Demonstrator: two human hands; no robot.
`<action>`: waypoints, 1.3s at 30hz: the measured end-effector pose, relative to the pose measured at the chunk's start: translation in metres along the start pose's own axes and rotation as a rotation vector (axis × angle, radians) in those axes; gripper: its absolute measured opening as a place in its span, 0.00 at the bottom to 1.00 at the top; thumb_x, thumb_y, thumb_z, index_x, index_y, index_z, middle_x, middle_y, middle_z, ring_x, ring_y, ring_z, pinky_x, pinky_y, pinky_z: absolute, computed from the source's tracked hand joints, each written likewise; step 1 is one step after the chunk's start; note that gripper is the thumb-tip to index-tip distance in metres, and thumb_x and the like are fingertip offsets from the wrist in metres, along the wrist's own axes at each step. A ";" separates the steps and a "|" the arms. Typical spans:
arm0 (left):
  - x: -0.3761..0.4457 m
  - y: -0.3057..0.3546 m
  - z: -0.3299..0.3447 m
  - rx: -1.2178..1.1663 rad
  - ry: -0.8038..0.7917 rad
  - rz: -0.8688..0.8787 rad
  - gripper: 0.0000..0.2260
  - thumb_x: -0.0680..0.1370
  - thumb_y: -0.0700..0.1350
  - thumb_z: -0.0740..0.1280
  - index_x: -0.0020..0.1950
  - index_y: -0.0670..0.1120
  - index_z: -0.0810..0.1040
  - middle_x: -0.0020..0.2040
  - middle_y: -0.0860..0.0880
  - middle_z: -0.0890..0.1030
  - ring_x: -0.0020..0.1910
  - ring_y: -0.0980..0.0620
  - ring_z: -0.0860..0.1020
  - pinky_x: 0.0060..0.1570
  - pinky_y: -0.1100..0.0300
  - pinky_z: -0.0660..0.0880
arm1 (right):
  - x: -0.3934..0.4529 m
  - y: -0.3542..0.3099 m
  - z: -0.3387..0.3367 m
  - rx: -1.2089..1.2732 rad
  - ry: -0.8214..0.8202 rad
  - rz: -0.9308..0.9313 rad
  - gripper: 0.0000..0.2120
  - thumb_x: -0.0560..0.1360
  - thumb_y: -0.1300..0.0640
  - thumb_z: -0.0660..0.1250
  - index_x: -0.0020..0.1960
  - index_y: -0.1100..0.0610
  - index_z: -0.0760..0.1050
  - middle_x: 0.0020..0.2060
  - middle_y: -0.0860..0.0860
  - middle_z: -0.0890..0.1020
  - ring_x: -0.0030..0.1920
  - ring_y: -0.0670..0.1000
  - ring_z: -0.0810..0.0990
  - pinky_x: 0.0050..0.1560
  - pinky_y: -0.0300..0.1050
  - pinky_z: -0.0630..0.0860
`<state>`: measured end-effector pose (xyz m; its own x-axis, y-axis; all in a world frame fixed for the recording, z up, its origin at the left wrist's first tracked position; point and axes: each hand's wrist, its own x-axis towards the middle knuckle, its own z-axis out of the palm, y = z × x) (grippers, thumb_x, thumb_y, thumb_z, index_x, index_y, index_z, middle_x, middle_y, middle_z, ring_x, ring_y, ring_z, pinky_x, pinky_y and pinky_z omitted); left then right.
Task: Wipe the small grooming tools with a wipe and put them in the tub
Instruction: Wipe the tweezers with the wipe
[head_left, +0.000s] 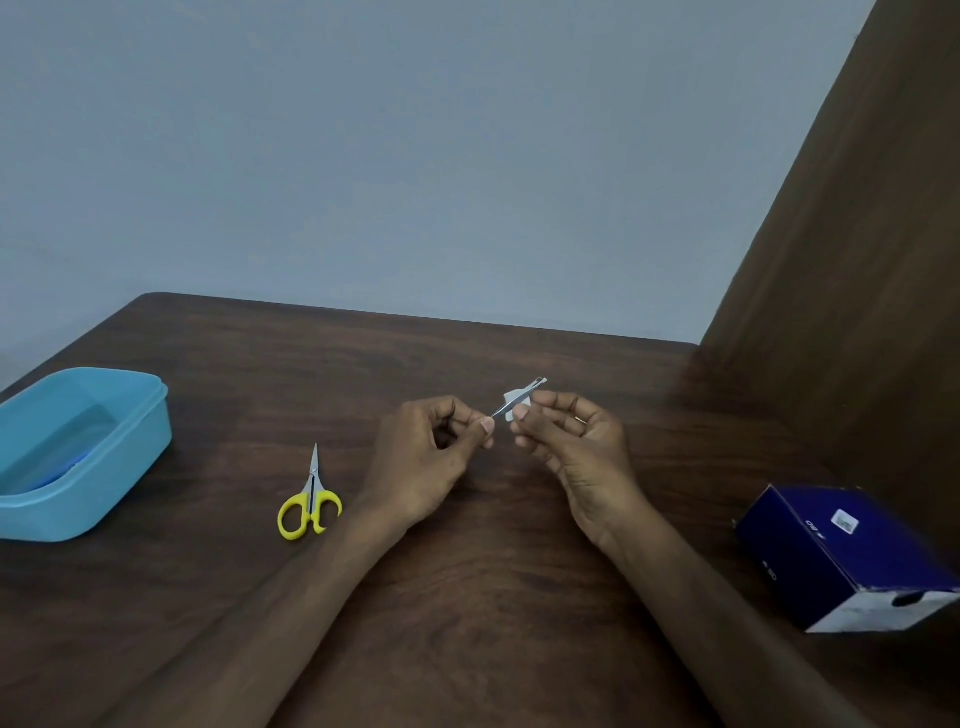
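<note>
The left hand (441, 441) pinches one end of slim metal tweezers (522, 397); the right hand (566, 436) pinches a small white wipe (511, 405) round them. The light-blue plastic tub (130, 457) lies far left, nearer the left hand.

A dark brown wooden table (363, 364) with a streaked grain fills the near half of the scene, its far left corner rounded. Behind it stands a plain pale blue-grey wall (415, 156), bare and evenly lit, with a soft shadow low on the left where the table meets it. On the right a tall brown wooden panel (857, 260) rises from the table's far right corner and leans out of view at the top. The light is dim and even, with faint shine on the tabletop near the middle.
</note>
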<state>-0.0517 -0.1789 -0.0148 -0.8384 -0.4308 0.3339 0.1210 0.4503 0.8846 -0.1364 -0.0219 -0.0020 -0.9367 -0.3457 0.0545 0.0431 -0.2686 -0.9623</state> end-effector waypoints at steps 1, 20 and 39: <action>0.000 0.001 0.000 -0.001 -0.006 0.000 0.09 0.81 0.46 0.74 0.41 0.50 0.87 0.38 0.57 0.88 0.33 0.62 0.79 0.35 0.73 0.70 | 0.000 -0.001 0.000 -0.008 0.011 -0.011 0.12 0.71 0.67 0.80 0.53 0.61 0.82 0.45 0.58 0.89 0.43 0.52 0.88 0.48 0.45 0.85; 0.001 -0.001 0.000 -0.024 -0.083 0.042 0.08 0.82 0.48 0.74 0.42 0.53 0.86 0.41 0.57 0.88 0.36 0.62 0.82 0.39 0.70 0.71 | 0.001 -0.001 0.001 0.092 -0.096 0.104 0.15 0.72 0.66 0.78 0.57 0.62 0.79 0.45 0.57 0.88 0.39 0.49 0.86 0.43 0.40 0.85; 0.000 0.001 -0.007 -0.276 -0.334 0.081 0.09 0.83 0.44 0.71 0.47 0.41 0.86 0.47 0.47 0.89 0.52 0.47 0.87 0.60 0.58 0.80 | 0.004 -0.010 -0.014 -0.064 -0.416 -0.005 0.08 0.69 0.62 0.78 0.49 0.58 0.85 0.40 0.57 0.84 0.38 0.53 0.82 0.44 0.45 0.84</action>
<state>-0.0483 -0.1838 -0.0121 -0.9406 -0.1063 0.3224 0.2927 0.2268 0.9289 -0.1459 -0.0079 0.0038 -0.7165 -0.6813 0.1499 0.0050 -0.2198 -0.9755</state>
